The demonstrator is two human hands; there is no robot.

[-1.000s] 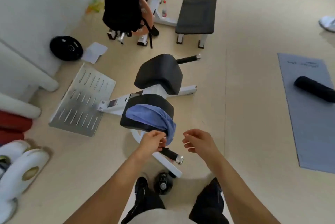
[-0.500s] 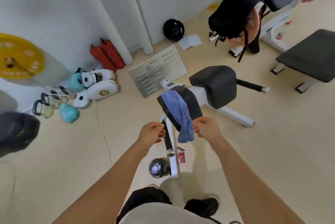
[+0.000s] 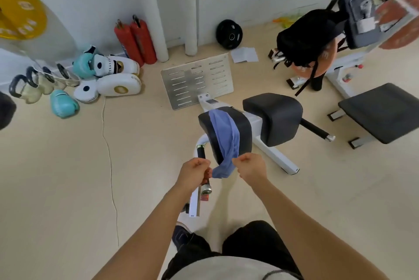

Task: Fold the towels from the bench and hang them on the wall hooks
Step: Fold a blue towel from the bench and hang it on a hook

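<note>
A blue towel lies bunched over the near black pad of a white-framed bench. Its lower end hangs off the pad's front edge. My left hand pinches the left corner of that hanging end. My right hand pinches the right corner. Both hands are closed on the cloth, a short way apart. A second black pad sits just behind the first. No wall hooks are in view.
A slotted metal footplate lies beyond the bench. Boxing pads, gloves and kettlebells line the left wall, with two red cylinders. A flat black bench and a rack with a black backpack stand right. A thin cable crosses the floor.
The view has swung left toward the wall. My right hand came in from the right and took hold of the towel's hanging end; both hands now grip it.
</note>
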